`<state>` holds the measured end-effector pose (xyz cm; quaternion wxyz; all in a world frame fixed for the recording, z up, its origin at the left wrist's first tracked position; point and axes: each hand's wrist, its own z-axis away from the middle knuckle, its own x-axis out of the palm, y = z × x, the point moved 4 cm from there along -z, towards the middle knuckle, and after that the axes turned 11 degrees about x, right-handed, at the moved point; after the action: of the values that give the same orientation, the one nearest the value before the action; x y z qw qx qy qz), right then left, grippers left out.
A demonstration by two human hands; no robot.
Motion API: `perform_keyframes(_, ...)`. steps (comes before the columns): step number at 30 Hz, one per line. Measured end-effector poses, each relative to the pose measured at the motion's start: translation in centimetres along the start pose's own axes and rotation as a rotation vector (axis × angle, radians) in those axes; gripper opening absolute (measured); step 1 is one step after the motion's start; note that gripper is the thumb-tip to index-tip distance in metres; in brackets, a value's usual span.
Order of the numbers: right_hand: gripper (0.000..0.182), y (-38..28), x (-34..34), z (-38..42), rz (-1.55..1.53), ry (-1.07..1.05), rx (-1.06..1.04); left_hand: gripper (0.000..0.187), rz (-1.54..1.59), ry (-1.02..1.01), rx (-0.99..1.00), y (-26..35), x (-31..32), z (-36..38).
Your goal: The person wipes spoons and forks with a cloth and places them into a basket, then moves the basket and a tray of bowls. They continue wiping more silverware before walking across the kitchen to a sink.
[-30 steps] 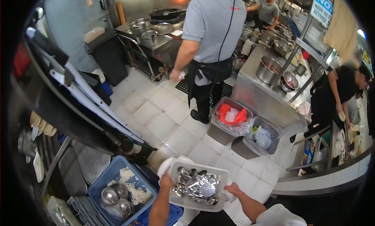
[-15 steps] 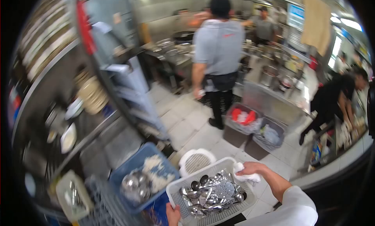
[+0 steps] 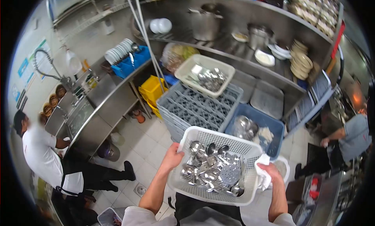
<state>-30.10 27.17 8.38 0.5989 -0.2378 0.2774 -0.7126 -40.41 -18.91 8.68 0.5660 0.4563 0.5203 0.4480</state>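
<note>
A white perforated plastic basket point(image 3: 230, 140) is held in front of my body, full of metal ladles, spoons and skimmers point(image 3: 215, 171). My left hand point(image 3: 172, 157) is closed on the basket's left rim. At the opposite end, my right hand point(image 3: 272, 173) grips a white cloth point(image 3: 263, 160) against the rim. Just beyond the basket, stacked grey dish racks point(image 3: 195, 112) carry a cream tub point(image 3: 183, 72) of metal utensils. A blue tub point(image 3: 276, 122) beside them holds rounded metal ware point(image 3: 245, 128) and pale cloth-like pieces point(image 3: 266, 135).
One person in white point(image 3: 43, 151) stands by the sink counter point(image 3: 105, 103) at left; another in grey point(image 3: 353, 134) is at the right. A steel shelf point(image 3: 230, 42) with pots and bowls runs along the back. Yellow crates point(image 3: 152, 91) and a floor drain point(image 3: 140, 189) lie left of the racks.
My view has swung left, from the cooking area toward the racks and sink. The basket has turned with me and stays in both hands; the racks now lie straight ahead.
</note>
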Motion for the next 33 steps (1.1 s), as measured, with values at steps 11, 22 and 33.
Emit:
perform_keyframes(11,0.04,3.1,-1.8,-0.4,-0.305,-0.242,-0.065,0.028,-0.096,0.012,0.108,2.5,1.9,-1.9)
perform_keyframes(22,0.042,3.9,0.0,-3.1,-0.397,-0.335,-0.109,0.017,0.042,0.358,0.113,0.4,3.3,-7.1)
perform_keyframes(33,0.056,4.3,-1.7,-2.3,0.107,0.325,-0.21,0.038,-0.297,0.168,0.47,-4.7,-0.8,-7.4)
